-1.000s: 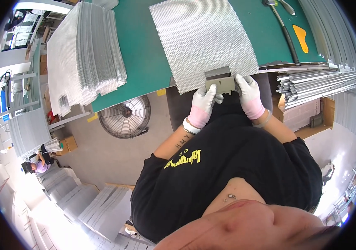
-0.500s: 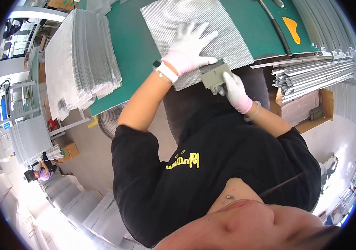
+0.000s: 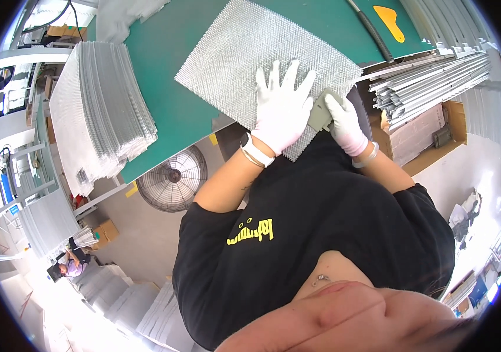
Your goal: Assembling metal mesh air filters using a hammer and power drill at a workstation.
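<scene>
A silver metal mesh sheet [image 3: 233, 56] lies at an angle on the green table, one corner reaching past the near edge towards my body. My left hand [image 3: 282, 108], in a white glove with a pink cuff, rests flat on it with the fingers spread. At the sheet's right edge, my right hand [image 3: 346, 122], gloved the same way, is closed round a grey-green block-shaped tool [image 3: 321, 115]. The thumb lies over the tool's top; its underside and the other fingers are mostly hidden.
A tall stack of mesh sheets [image 3: 107, 105] stands left on the green table [image 3: 162, 76]. A black-handled tool [image 3: 373, 32] and a yellow scraper [image 3: 389, 22] lie far right, beside piled metal strips [image 3: 426, 91]. A cardboard box [image 3: 457, 132] sits below; a floor fan [image 3: 174, 176] is under the table.
The mesh sheet has turned and come nearer, its corner now further over the table edge. My left hand has moved nearer with it. The right hand still holds the tool, now slightly further right.
</scene>
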Motion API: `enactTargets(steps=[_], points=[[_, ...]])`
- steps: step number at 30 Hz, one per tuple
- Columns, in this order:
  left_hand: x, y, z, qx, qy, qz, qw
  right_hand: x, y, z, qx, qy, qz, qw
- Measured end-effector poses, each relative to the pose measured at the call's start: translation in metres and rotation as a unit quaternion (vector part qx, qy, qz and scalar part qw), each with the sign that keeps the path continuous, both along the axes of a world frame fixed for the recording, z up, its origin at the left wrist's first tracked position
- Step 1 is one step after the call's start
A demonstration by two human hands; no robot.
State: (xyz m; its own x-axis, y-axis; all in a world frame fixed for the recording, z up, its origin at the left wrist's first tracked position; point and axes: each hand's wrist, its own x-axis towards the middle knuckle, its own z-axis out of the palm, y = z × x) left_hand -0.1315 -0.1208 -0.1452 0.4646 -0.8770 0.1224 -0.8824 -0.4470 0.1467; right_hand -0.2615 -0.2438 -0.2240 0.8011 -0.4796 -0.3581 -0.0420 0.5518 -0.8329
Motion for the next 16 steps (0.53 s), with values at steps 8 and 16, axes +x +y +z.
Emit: enactTargets(steps=[8,16], points=[[-0.007,0.002,-0.001,-0.035,0.010,-0.011,0.999,0.012,0.017,0.002,0.020,-0.041,-0.089,0.995],[0.089,0.014,0.010,0.039,-0.073,-0.083,0.993,0.044,-0.026,0.021,-0.136,0.065,0.418,0.896]])
